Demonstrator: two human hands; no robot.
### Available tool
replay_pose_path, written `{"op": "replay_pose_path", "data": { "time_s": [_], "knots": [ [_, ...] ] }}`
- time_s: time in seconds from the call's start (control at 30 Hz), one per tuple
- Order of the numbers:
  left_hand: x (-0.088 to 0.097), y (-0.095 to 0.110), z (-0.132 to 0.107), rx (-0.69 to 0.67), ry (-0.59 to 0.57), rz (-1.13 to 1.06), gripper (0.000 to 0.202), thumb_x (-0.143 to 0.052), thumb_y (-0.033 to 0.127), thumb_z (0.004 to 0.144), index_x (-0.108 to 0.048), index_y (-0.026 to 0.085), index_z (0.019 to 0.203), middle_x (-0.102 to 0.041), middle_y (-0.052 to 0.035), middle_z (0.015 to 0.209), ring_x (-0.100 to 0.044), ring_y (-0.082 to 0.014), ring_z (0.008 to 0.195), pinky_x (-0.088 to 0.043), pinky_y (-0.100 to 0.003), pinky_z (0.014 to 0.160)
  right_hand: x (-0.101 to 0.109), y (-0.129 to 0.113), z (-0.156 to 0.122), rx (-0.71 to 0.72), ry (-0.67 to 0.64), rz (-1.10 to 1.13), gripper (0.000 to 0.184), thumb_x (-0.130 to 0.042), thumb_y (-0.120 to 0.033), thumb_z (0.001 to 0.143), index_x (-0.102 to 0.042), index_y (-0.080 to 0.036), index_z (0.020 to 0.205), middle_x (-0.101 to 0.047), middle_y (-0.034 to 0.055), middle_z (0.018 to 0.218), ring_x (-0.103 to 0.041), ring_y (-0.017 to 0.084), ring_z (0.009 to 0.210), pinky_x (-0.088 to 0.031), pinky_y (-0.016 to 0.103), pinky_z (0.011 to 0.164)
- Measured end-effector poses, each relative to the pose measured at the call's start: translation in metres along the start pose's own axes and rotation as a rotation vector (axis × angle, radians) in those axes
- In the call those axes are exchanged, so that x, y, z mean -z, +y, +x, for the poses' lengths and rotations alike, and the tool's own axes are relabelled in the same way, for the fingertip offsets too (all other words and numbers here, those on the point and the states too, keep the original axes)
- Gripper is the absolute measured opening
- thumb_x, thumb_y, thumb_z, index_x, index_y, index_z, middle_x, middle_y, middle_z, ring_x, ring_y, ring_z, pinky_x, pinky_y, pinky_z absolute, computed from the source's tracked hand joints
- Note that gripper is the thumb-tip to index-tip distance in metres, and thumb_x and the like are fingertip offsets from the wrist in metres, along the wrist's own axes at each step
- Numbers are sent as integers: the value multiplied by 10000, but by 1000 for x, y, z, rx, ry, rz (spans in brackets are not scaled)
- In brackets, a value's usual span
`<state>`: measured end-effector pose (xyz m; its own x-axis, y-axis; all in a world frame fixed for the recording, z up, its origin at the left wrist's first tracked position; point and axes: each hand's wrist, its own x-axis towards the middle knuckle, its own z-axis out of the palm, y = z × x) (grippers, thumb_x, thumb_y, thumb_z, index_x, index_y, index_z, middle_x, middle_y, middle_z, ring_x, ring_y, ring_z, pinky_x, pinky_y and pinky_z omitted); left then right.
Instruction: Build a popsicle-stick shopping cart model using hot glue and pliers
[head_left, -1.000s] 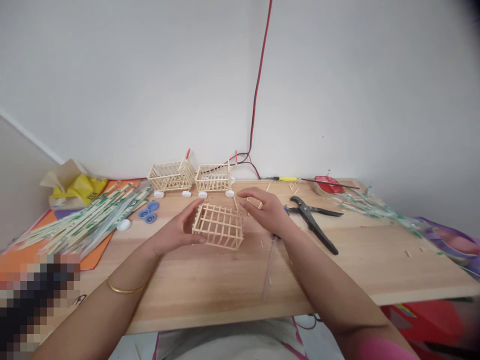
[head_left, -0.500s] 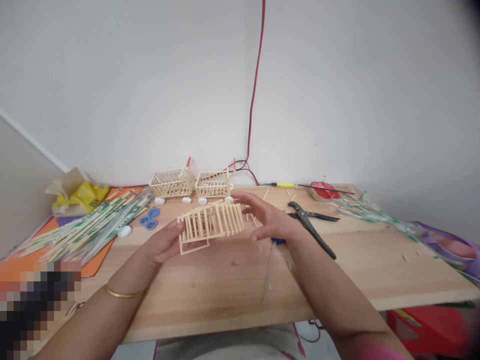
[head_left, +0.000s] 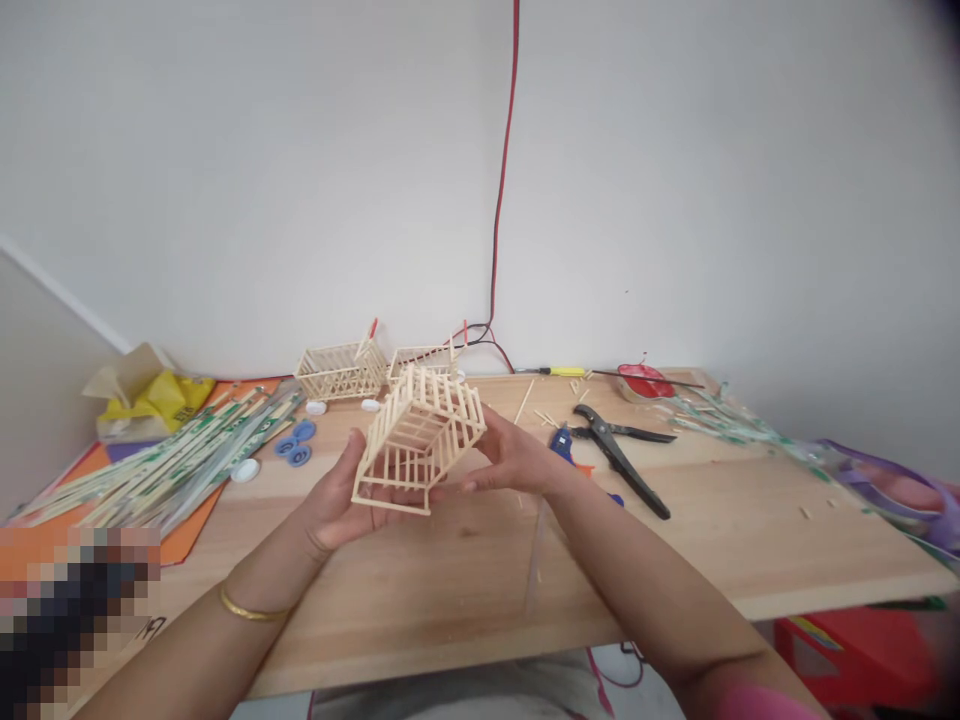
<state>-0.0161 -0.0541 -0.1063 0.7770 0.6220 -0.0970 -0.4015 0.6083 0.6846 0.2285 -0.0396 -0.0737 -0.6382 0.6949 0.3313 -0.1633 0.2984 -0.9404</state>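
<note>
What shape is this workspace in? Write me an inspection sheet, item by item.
Surface: wooden table, stick scraps scattered on it.
Work pieces: stick basket, tilted, held above the table; two stick carts behind it.
Clutter: wrapped sticks, blue caps, black tool, blue tool.
Hands: left hand holds the basket; right hand beside it, contact unclear.
Cables: red-and-black cable runs down the wall to the table's rear.
Surroundings: pale wall behind; red object below the table's right side.

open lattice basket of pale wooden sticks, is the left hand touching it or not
Touching. The head view shows the left hand supporting the lattice basket at its lower left, with fingers showing behind and under the bottom sticks.
</note>
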Motion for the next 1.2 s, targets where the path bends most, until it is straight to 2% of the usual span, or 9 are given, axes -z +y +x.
{"op": "replay_pose_path", "data": {
  "time_s": [0.13, 0.27, 0.4, 0.57, 0.73, 0.8, 0.97, 1.1, 1.2],
  "knots": [
    [-12, -5, 1, 7, -17, -64, 813, -333, 780, 762, -600, 145, 1193, -673, -143, 1139, -618, -298, 1083, -461, -382, 911, -4, 7, 2, 36, 37, 72, 924, -815, -402, 618, -333, -297, 1399, -424, 89, 1426, -386, 247, 1323, -363, 413, 1053],
    [-19, -9, 1, 28, -39, -96, 812, -347, 766, 770, -603, 117, 1186, -665, -156, 1153, -630, -290, 1058, -473, -366, 899, -9, 4, 4, -33, 57, 132, 943, -825, -461, 571, -364, -289, 1375, -468, 89, 1389, -401, 260, 1312, -405, 418, 1026],
    [-22, -12, 2, 46, -44, -113, 833, -356, 764, 769, -584, 92, 1207, -656, -176, 1159, -613, -295, 1086, -480, -363, 895, -14, 4, 2, -63, 79, 250, 846, -846, -421, 555, -456, -277, 1292, -499, 89, 1362, -450, 255, 1269, -424, 402, 1008],
    [-23, -13, 3, 42, -70, -151, 807, -408, 734, 774, -573, 81, 1220, -646, -180, 1173, -607, -300, 1093, -486, -360, 894, -18, 13, 0, -103, 119, 408, 764, -842, -344, 593, -486, -272, 1265, -547, 82, 1297, -510, 234, 1197, -419, 389, 1001],
    [-27, -15, 3, 55, -85, -187, 776, -429, 690, 797, -562, 71, 1245, -631, -189, 1199, -602, -310, 1103, -502, -351, 890, -21, 11, 1, -93, 117, 533, 655, -840, -318, 595, -546, -258, 1178, -595, 64, 1199, -548, 217, 1118, -420, 377, 975],
    [-29, -16, 3, 60, -85, -192, 786, -418, 690, 800, -551, 68, 1261, -618, -199, 1217, -602, -313, 1104, -503, -352, 892, -22, 10, 2, -90, 110, 565, 619, -833, -329, 601, -559, -252, 1150, -609, 59, 1156, -567, 209, 1070, -439, 363, 936],
    [-30, -17, 3, 81, -86, -196, 808, -398, 702, 794, -548, 65, 1269, -597, -219, 1240, -603, -306, 1106, -500, -344, 895, -26, 10, 2, -91, 144, 634, 671, -837, -297, 589, -512, -269, 1175, -610, 36, 1095, -594, 173, 919, -486, 292, 761],
    [-30, -18, 2, 84, -79, -199, 798, -400, 707, 789, -560, 82, 1259, -626, -194, 1207, -605, -297, 1106, -497, -340, 893, -29, 9, 2, -116, 126, 621, 623, -812, -361, 620, -511, -248, 1153, -612, 46, 1053, -586, 150, 783, -471, 240, 596],
    [-28, -19, 1, 97, -86, -193, 792, -396, 716, 784, -560, 108, 1265, -633, -167, 1208, -621, -287, 1082, -507, -333, 869, -29, 7, 2, -145, 107, 630, 596, -791, -403, 645, -524, -229, 1150, -619, 53, 1041, -586, 144, 751, -467, 233, 569]
  ]
}}
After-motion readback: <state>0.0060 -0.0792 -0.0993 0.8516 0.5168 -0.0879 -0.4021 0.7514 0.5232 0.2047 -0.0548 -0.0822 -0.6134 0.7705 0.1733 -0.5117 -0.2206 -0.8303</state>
